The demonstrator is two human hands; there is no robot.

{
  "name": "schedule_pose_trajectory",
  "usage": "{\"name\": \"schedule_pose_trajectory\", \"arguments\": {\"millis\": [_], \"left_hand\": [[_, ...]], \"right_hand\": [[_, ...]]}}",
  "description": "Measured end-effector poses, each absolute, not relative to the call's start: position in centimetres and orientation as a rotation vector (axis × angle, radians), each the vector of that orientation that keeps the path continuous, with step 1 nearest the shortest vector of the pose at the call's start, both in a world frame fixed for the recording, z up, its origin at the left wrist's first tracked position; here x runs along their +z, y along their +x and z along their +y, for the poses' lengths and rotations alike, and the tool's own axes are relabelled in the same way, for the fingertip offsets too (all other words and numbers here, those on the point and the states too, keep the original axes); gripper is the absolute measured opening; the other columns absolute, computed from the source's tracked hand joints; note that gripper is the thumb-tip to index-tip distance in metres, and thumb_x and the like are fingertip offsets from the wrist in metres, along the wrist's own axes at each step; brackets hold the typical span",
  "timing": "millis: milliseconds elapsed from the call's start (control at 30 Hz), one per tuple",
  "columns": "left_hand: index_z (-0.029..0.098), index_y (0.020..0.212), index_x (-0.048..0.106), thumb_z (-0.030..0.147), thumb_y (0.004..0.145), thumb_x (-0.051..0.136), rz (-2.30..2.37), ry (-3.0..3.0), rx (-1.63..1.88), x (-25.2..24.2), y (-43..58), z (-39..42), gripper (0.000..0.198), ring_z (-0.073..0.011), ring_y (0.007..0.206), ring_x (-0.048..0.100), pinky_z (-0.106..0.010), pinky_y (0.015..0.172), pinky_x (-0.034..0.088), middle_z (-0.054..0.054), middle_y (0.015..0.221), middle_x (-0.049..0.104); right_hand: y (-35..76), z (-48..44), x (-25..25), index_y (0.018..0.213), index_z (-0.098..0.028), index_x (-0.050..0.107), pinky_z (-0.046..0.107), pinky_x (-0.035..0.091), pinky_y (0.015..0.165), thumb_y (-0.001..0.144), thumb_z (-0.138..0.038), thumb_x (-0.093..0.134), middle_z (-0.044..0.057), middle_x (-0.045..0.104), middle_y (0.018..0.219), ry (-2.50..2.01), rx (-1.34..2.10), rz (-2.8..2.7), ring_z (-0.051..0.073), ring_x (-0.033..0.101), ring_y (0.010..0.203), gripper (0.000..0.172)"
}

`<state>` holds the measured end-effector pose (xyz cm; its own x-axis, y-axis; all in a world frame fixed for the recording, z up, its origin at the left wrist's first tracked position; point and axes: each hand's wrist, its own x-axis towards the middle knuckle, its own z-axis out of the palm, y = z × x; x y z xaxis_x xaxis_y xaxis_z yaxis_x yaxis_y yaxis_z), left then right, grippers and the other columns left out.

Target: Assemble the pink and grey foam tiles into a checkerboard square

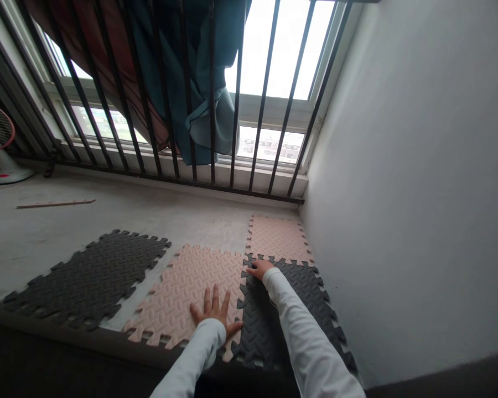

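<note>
My left hand (213, 312) lies flat with fingers spread on a pink interlocking foam mat tile (195, 276), close to its right edge. At the far left corner of a dark grey foam tile (307, 293), my right hand (260, 268) has its fingers bent onto the toothed edge, seemingly pinching it. The pink and dark tiles meet along a seam between my hands. Beyond the dark tile, another pink tile (278, 237) touches its far edge. My right sleeve covers part of the dark tile.
A separate dark tile (95, 276) lies to the left, across a strip of bare floor. A white wall (419, 193) rises on the right. Black railings (211, 110) stand before a curtained window. A fan (0, 138) and a thin strip (56, 204) are at far left.
</note>
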<state>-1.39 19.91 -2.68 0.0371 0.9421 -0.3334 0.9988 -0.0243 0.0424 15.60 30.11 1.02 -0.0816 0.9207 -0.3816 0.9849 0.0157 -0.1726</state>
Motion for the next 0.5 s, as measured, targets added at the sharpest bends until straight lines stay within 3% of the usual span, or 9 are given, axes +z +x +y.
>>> {"name": "schedule_pose_trajectory", "arguments": {"millis": [100,233,300,400,500], "left_hand": [[0.036,0.128,0.011,0.063,0.060,0.041,1.988,2.054,-0.327,-2.8,-1.2,19.7,0.079,-0.0327,0.124,-0.013,-0.069,0.082,-0.008,-0.003,0.141,-0.003],[0.036,0.128,0.016,0.061,0.055,0.048,1.920,2.032,-0.266,-2.4,-1.5,20.3,0.083,-0.0346,0.124,-0.009,-0.069,0.084,-0.001,-0.003,0.141,0.001],[0.038,0.123,0.029,0.053,0.053,0.057,1.836,2.021,-0.207,-1.5,-2.9,21.3,0.077,-0.0328,0.126,0.005,-0.061,0.092,0.010,-0.001,0.140,0.013],[0.031,0.110,0.050,0.033,0.066,0.051,1.892,1.955,-0.129,0.5,-8.1,23.0,0.044,-0.0220,0.115,0.035,-0.039,0.093,0.029,-0.003,0.125,0.042],[0.017,0.105,0.054,0.023,0.072,0.041,2.310,1.691,-0.057,2.2,-15.4,23.2,0.036,-0.0249,0.107,0.042,-0.040,0.083,0.037,-0.015,0.115,0.048]], "right_hand": [[18.0,28.3,2.0,0.118,-0.020,0.043,0.026,0.032,0.092,0.075,-0.048,0.036,0.006,0.047,0.121,2.048,-0.580,2.070,0.018,0.041,0.112,0.052],[20.9,23.9,2.5,0.117,-0.014,0.044,0.039,0.032,0.092,0.069,-0.041,0.048,0.016,0.043,0.123,2.108,-0.538,1.881,0.027,0.038,0.113,0.055],[21.9,21.6,2.3,0.122,-0.014,0.038,0.042,0.030,0.093,0.063,-0.038,0.057,0.018,0.032,0.130,2.098,-0.539,1.822,0.030,0.030,0.119,0.067],[23.2,19.1,2.0,0.128,-0.020,0.026,0.047,0.025,0.095,0.064,-0.038,0.055,0.015,0.018,0.137,2.093,-0.574,1.698,0.029,0.020,0.123,0.072],[24.1,17.8,1.7,0.127,-0.023,0.029,0.052,0.025,0.092,0.066,-0.041,0.051,0.014,0.019,0.137,2.109,-0.577,1.642,0.031,0.020,0.122,0.068]]}}
